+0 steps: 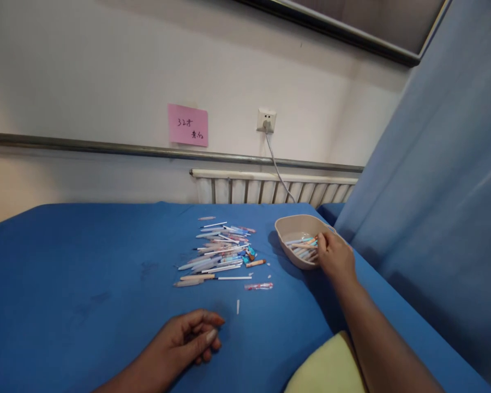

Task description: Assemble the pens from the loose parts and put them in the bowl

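Right hand (335, 256) at near rim of beige tray (288, 225), fingertips on pens in tray (301, 243); grip cannot tell. Left hand (184, 341) rests on blue counter (85, 273), fingers loosely curled, holding nothing. Hands well apart. Loose pen pile (223, 251) at 12 o'clock from left hand, tray at 3 o'clock of pile.

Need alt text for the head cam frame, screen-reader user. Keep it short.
The person's right hand reaches into a beige bowl near the right edge of a blue-covered table, fingers among the bowl's pens. A loose pile of pens lies mid-table, and the left hand rests curled on the cloth.
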### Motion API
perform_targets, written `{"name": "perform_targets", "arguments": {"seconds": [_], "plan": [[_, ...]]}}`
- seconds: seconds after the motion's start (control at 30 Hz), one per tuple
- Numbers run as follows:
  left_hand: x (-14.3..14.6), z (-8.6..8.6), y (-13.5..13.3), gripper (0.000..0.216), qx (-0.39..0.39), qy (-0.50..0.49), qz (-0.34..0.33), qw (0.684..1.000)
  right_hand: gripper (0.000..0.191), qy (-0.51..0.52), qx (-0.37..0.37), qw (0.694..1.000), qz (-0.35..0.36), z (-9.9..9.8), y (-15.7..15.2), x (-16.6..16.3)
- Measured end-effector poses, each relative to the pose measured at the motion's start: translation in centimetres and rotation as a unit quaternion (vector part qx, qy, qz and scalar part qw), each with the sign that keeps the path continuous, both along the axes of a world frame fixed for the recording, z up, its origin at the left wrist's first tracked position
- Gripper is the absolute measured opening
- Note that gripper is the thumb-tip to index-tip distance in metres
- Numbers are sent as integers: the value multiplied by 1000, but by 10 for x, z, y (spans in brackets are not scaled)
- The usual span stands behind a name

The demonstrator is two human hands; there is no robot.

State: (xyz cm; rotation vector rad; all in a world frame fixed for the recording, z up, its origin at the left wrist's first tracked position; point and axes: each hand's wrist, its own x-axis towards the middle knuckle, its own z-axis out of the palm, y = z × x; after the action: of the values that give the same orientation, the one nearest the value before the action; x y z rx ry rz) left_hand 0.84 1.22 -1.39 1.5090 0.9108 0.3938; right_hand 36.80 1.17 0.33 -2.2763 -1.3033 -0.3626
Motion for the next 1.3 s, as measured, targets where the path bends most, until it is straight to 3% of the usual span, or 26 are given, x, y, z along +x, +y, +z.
{"name": "perform_targets", "arguments": {"seconds": [0.07, 0.13, 0.2, 0.3, 0.43, 0.6, 0.9, 1.0, 1.2, 1.3], "plan": [[0, 0, 1, 41, 9, 14, 0, 1000, 35, -8, 84, 994, 66, 3, -2, -17], [0, 3, 2, 42, 27, 33, 6, 999, 29, -12, 117, 976, 185, 6, -7, -43], [0, 6, 4, 42, 53, 49, 19, 997, 22, -13, 75, 944, 322, 9, -12, -74], [1, 10, 8, 40, 91, 63, 35, 993, 14, -30, -25, 882, 469, 9, -23, -114], [0, 11, 16, 37, 134, 69, 57, 987, 16, -31, -91, 829, 551, 4, -33, -139], [-7, 5, 25, 28, 244, 109, 68, 961, 18, 13, -128, 805, 580, -7, -34, -136], [-13, 2, 37, 29, 482, 176, 46, 857, 19, 97, -131, 803, 573, -12, -41, -132], [-13, 1, 39, 31, 501, 194, 41, 843, 19, 110, -140, 807, 563, -11, -40, -132], [-13, -1, 40, 30, 493, 218, 33, 841, 20, 124, -122, 866, 469, -20, -31, -124], [-16, -2, 41, 29, 497, 229, 60, 835, 21, 151, -112, 875, 446, -26, -25, -119]]}}
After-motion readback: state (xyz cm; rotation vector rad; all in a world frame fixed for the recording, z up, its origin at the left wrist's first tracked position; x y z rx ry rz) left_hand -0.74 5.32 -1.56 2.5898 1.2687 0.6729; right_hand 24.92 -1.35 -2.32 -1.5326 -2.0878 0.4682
